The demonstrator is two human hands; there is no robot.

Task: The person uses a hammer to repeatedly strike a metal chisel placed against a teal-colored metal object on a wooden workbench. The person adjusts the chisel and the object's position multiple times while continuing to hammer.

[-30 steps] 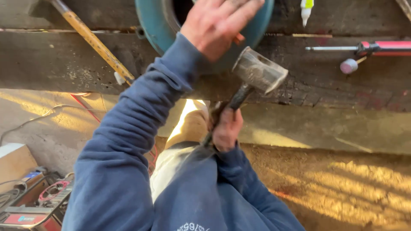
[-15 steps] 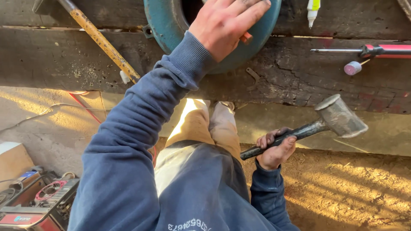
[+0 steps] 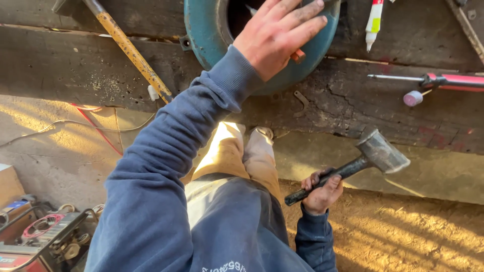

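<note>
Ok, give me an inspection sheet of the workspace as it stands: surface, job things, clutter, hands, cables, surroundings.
Surface: dark, cracked wooden bench, scarred and dusty.
Job's things: round teal metal housing with a dark opening; hammer with a black handle.
Clutter: yellow-handled tool, red-handled screwdriver, white and green tube, small pink cap, bent metal clip.
Hands: left hand flat on the housing; right hand gripping the hammer handle, head clear of the bench.
Cables: red and white wires on the floor at left.
Surroundings: sunlit concrete floor; red machine at lower left.
</note>
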